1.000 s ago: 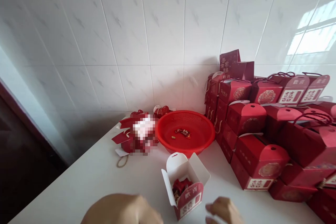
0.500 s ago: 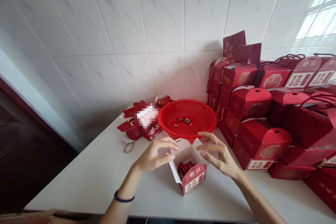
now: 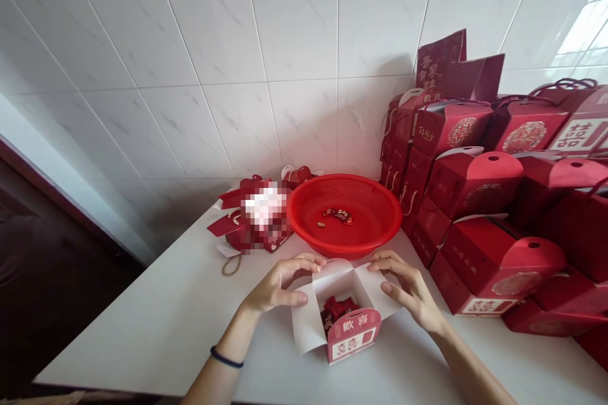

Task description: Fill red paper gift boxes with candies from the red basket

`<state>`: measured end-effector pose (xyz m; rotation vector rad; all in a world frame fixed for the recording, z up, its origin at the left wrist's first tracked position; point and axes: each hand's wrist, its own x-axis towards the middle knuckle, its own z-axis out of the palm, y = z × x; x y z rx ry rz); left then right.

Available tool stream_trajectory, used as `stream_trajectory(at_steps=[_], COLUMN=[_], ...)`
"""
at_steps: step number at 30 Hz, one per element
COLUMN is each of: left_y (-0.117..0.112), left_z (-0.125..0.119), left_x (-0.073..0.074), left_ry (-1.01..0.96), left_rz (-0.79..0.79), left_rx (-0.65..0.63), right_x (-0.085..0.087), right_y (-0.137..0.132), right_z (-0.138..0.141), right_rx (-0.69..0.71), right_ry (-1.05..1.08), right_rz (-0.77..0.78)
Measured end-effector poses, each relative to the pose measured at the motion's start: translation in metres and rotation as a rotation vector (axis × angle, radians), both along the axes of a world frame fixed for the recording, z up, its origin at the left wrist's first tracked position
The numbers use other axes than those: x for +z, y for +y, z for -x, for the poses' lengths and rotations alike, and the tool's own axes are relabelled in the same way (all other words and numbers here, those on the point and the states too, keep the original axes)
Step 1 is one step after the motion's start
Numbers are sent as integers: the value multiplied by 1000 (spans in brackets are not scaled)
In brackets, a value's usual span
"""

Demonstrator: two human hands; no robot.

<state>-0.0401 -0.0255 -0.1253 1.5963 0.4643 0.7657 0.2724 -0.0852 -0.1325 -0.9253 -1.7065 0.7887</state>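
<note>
A small red-and-white paper gift box [image 3: 354, 343] stands with its lid flaps spread, white inside. Red wrapped candies [image 3: 339, 309] lie in it. My left hand [image 3: 284, 281] is at the box's left side, thumb by the left side flap [image 3: 306, 323] and fingertips by the back flap, fingers apart. On the other side, my right hand [image 3: 403, 285] has its fingers curved and apart over the right side flap [image 3: 377, 285]. Neither hand visibly pinches a flap; light contact is possible but I cannot tell.
Behind the box sits a red plastic basket [image 3: 304, 237] with a few wrapped candies and a peanut. Stacked red gift boxes [image 3: 475, 186] fill the right side. More red packaging [image 3: 228, 224] lies at the back left, partly blurred. A tiled wall [image 3: 304, 31] closes off the white table [image 3: 180, 304].
Both side flaps of the box have swung outward and lie wider open. My hands have lowered toward the flaps. The view has shifted slightly.
</note>
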Motion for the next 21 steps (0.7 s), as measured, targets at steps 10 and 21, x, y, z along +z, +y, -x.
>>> stream_trajectory(at_steps=[10, 21], left_y=[-3, 1], left_z=[-1, -15], left_x=[-4, -12], left_ry=[28, -167], left_rz=[144, 190], left_rx=[23, 151], right_x=[-1, -7], right_y=[-1, 12], right_z=[6, 12], right_rx=[-170, -269], right_ry=[183, 78], right_rz=[149, 315])
